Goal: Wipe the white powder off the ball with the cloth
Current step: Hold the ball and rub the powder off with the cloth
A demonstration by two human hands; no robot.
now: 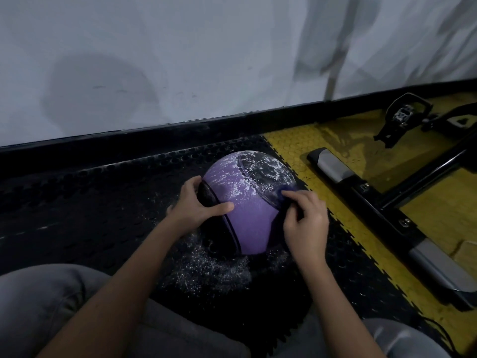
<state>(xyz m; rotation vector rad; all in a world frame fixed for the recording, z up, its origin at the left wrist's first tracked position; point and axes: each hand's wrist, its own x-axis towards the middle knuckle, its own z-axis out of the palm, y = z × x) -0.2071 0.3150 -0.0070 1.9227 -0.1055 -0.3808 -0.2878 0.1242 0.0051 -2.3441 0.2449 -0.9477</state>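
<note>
A purple and black textured rubber ball (247, 202) sits on a black studded rubber floor mat (90, 202), close to the black skirting at the foot of a pale white wall (180, 60). The left hand (196, 205) grips the ball's left side, its fingers curled over a black panel and its thumb stretched flat across the purple panel. The right hand (304, 223) pinches a dark blue cloth (286, 189), fingers bent around it, and presses it against the ball's right side, just beside a black seam. White powder (268, 171) streaks and speckles the ball's top and far side, thickest on the dark upper panel, while the near purple face looks mostly clean. More loose powder lies scattered on the mat in front of the ball and beneath it. To the right of the mat are yellow studded floor tiles (322, 146), and on them stands the black and grey metal base of an exercise machine (387, 210) with a black pedal (405, 115) farther back. Grey trousers (38, 301) cover the person's knees at the bottom corners of the view.
</note>
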